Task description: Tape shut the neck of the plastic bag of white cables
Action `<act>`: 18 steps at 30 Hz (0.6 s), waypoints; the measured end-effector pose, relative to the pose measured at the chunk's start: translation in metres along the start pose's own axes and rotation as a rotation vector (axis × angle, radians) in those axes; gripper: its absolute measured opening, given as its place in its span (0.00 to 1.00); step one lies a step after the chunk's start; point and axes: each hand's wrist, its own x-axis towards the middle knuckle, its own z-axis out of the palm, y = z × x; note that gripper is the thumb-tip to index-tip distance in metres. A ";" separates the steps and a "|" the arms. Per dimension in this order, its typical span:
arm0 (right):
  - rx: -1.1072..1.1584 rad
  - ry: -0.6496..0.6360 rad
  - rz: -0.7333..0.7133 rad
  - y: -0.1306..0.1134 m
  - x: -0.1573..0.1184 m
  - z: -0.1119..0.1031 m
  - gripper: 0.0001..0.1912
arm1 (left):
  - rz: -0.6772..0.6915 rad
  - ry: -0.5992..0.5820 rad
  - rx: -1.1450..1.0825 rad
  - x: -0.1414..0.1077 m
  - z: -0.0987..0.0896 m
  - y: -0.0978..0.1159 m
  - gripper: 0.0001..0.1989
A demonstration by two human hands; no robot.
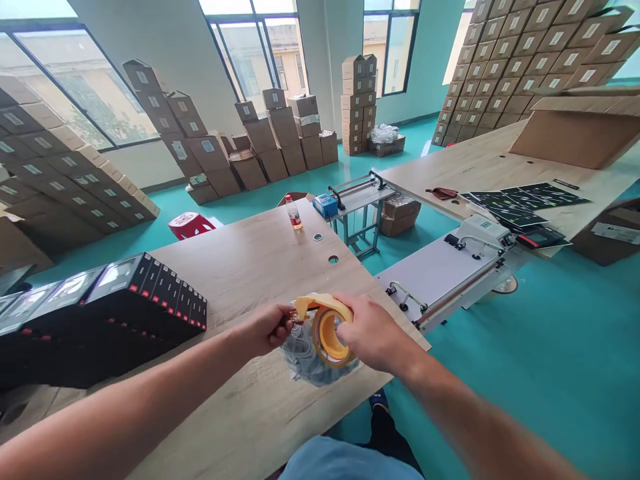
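Note:
My right hand (373, 332) grips a yellow tape dispenser (334, 305) with a roll of clear tape in it, held over the table. My left hand (270, 328) is closed in a pinch right at the dispenser's front end; what lies between the fingertips, tape or plastic film, cannot be made out. Below the dispenser, a clear plastic bag (313, 370) with grey contents, perhaps coiled cables, rests near the table's front edge. The dispenser hides part of the bag.
The wooden table (240, 247) bears black boxes (150, 300) at left and a bottle (293, 213) at the far end. A sealing machine (440, 267) stands at right. Behind it, another table (450, 167) carries black printed sheets (520, 203) and a carton (575, 133). Stacked cartons (280, 137) line the wall.

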 end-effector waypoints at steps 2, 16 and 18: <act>-0.051 -0.002 0.032 -0.003 -0.004 0.012 0.30 | 0.015 0.031 -0.047 -0.007 0.008 -0.008 0.07; 0.270 0.147 0.155 0.108 -0.015 0.082 0.36 | 0.429 0.208 0.562 -0.015 -0.003 -0.024 0.14; 0.316 0.190 0.153 0.111 -0.007 0.079 0.36 | 0.573 0.125 0.822 -0.010 -0.007 -0.017 0.24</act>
